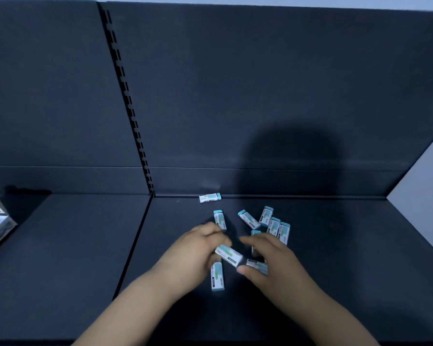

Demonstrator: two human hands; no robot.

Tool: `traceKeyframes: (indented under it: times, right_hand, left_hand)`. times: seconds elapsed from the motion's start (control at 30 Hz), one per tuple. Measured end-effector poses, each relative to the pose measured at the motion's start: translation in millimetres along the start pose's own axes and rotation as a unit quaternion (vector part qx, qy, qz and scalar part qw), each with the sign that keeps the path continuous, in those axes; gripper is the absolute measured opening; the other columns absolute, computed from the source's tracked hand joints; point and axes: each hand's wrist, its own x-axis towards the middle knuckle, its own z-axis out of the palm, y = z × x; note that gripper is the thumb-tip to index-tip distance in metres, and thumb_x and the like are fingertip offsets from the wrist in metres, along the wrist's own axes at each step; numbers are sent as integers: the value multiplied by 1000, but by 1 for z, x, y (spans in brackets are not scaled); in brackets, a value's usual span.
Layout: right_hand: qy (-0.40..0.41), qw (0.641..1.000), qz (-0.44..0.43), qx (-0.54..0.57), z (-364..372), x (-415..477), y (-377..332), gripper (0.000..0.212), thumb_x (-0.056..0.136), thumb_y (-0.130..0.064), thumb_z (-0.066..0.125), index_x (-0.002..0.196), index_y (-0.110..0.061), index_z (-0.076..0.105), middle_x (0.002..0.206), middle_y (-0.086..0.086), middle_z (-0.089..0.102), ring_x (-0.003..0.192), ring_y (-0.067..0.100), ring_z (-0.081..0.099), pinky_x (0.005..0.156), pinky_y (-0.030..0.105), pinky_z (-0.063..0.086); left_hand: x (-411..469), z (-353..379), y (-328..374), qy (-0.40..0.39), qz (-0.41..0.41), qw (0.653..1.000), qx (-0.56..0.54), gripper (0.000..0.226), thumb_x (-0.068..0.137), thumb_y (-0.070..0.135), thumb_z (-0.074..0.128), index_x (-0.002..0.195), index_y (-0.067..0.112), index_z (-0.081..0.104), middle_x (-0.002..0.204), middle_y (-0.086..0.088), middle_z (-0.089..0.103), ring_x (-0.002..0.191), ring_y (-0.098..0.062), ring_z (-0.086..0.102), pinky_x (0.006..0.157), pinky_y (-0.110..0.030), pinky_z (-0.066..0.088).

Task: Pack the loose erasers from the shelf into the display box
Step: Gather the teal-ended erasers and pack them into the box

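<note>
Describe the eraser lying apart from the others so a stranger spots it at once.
Follow the slotted upright strip down to the shelf. Just right of its foot lies the lone eraser, flat along the back edge. Unlike the clustered erasers in front, it lies sideways, touching none.

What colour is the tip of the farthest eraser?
The eraser has a light blue tip; head view.

The scene is dimly lit from behind; a broad shadow (288, 166) is cast on the back panel (210, 96); left hand (198, 248) and right hand (270, 258) are blurred, edges bowed.
</note>
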Motion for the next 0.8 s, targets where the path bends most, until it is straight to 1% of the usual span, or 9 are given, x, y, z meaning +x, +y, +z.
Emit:
traceKeyframes:
  times: [0.1, 0.2, 0.27, 0.37, 0.43, 0.47, 0.6, 0.7, 0.8]
  right_hand:
    - [-25, 999, 19, 28, -4, -4, -5, 33, 76, -28, 71, 105, -36, 57, 91, -18, 55, 89, 0, 51, 76, 5, 37]
    - [-1, 999, 25, 21, 2, -15, -1, 30, 74, -25, 71, 102, -32, 59, 86, -9, 62, 92, 6, 53, 74, 13, 43]
    - [9, 999, 32, -8, 9, -23, 3, 23, 74, -29, 65, 97, -29, 62, 87, -6, 63, 87, 9, 56, 74, 15, 44]
    - [-33, 993, 57, -99, 20, -28, 5, 24, 82, -36, 55, 103, -25, 60, 102, -5, 57, 97, 11, 54, 81, 20, 40]
    - [-56, 988, 57, -130, 24, -28, 1, 29, 85, -42, 53, 107, -24, 57, 109, -6, 54, 105, 12, 51, 85, 22, 39]
    - [-61, 988, 51, -136, 23, -27, -1, 31, 85, -46, 53, 108, -25, 56, 110, -7, 53, 106, 11, 50, 86, 22, 39]
    - [-72, 981, -1, -179, 14, -11, -2, 56, 77, -57, 59, 126, -33, 47, 121, -11, 45, 116, 10, 38, 96, 23, 34]
    - [-133, 971, -29, -197, 9, 5, 6, 84, 66, -60, 67, 138, -31, 34, 127, -11, 33, 118, 11, 26, 102, 23, 25]
    - [-165, 966, -50, -193, 11, 16, 9, 84, 61, -59, 72, 133, -30, 42, 125, -10, 32, 117, 12, 26, 100, 23, 23]
  left_hand:
    - [0, 7, 8, 4, 50, 999, -10, 29, 82, 11, 61, 105, 29, 61, 107, 12, 52, 98, -7, 48, 85, -17, 41]
    - [-1, 14, 13, 6, 51, 997, -50, 32, 77, 13, 60, 104, 29, 58, 105, 13, 52, 95, -4, 48, 85, -7, 35]
    - [-4, 17, 17, -7, 12, 997, -73, 40, 79, 14, 63, 117, 26, 57, 116, 9, 52, 104, -3, 48, 94, -5, 32]
    - [-16, 15, 11, -80, -99, 990, -60, 73, 80, 33, 70, 143, 26, 32, 142, 12, 29, 130, -4, 31, 104, -4, 15]
    - [-21, 12, 2, -138, -144, 980, 8, 88, 77, 46, 69, 147, 27, 20, 149, 12, 19, 138, -8, 17, 107, -11, 11]
    - [-22, 12, -1, -153, -151, 976, 32, 88, 77, 48, 68, 147, 27, 20, 149, 10, 19, 138, -9, 16, 108, -15, 11]
    - [-17, 13, -3, -170, -144, 974, 38, 79, 76, 46, 70, 143, 28, 32, 139, 8, 29, 132, -11, 24, 109, -19, 19]
    - [-13, 15, -1, -184, -155, 969, 46, 83, 73, 47, 71, 143, 26, 31, 137, 7, 29, 129, -13, 26, 109, -23, 23]
    - [-13, 19, 4, -173, -159, 971, 47, 76, 74, 45, 71, 139, 26, 36, 132, 6, 33, 126, -14, 30, 107, -24, 27]
